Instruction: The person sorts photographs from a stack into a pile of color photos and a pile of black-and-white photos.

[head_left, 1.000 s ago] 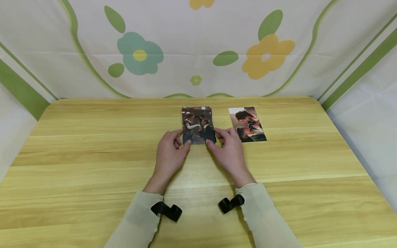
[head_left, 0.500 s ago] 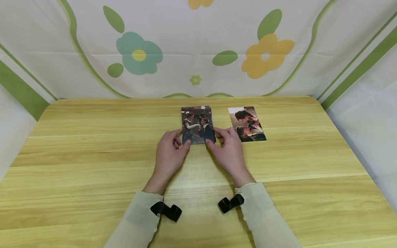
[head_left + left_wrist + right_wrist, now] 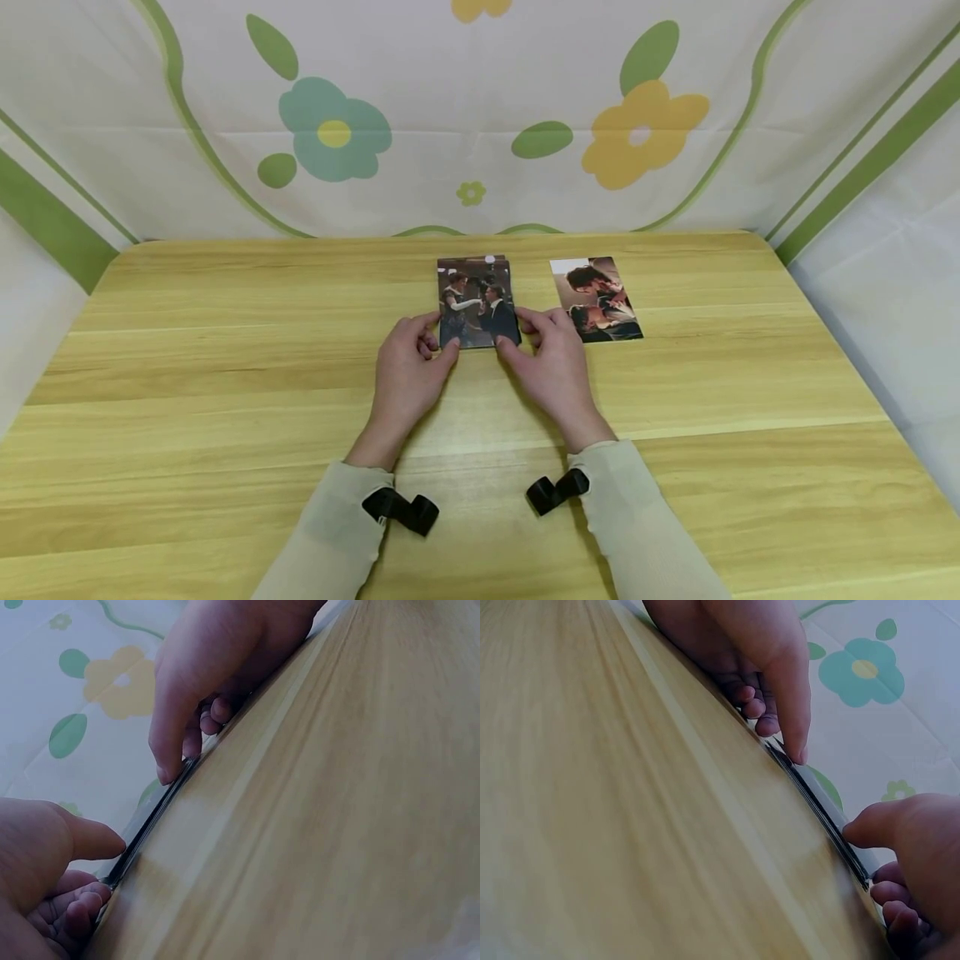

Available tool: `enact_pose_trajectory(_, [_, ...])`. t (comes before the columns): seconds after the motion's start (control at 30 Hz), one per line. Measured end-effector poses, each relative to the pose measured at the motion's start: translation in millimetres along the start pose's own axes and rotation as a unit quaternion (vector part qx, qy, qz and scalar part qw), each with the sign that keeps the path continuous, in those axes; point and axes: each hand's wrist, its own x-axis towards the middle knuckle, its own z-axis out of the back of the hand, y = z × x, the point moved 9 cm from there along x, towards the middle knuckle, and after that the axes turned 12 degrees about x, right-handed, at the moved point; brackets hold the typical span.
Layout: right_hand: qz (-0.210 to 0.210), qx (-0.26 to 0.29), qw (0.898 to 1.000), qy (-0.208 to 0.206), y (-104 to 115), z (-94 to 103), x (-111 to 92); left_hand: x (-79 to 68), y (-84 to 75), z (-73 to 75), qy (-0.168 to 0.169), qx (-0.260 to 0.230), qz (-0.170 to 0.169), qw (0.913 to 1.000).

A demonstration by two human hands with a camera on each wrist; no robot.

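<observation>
Still pinching dark, glossy, rectangular photo-card stack [image 3: 475,296] by near corners w/ bare left hand [image 3: 408,367] & right hand [image 3: 553,367], on yellow wood-grain table [image 3: 225,417], no visible shift vs. 1 s ago (not quite flush at far edge, tho), so prob. just steadying.

1 photo stack [image 3: 477,300], no. of cards in it unclear; 1 loose photo [image 3: 603,292] to R of stack. 2 hands at stack: 1 left hand [image 3: 408,371] on its L side, 1 right hand [image 3: 557,371] on its R side. Nearer than stack: 2 sleeves [image 3: 326,533] & 2 blk wrist devices [image 3: 401,510]. Under stack: 1 table [image 3: 225,375]. Behind stack, on the cloth [image 3: 450,92]: 4 flowers [image 3: 311,150], 1 of them only partly visible, plus 4 lg leaves [image 3: 542,139].
</observation>
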Motion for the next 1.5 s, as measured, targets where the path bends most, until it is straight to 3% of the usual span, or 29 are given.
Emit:
enact_pose_trajectory(0.8, [0.0, 0.022, 1.0, 0.0, 0.8, 0.9, -0.3, -1.6, 2.6, 2.1, -0.007, -0.041, 0.016, 0.999])
enact_pose_trajectory(1.13, [0.039, 0.041, 0.998, -0.011, 4.4, 1.6, 0.8, -1.4, 5.3, 1.6, -0.009, -0.072, 0.029, 0.9969])
enact_pose_trajectory(1.5, [0.035, 0.093, 0.995, -0.016, 5.4, 4.0, 0.2, -2.7, 6.2, 1.1, -0.012, -0.105, 0.041, 0.9936])
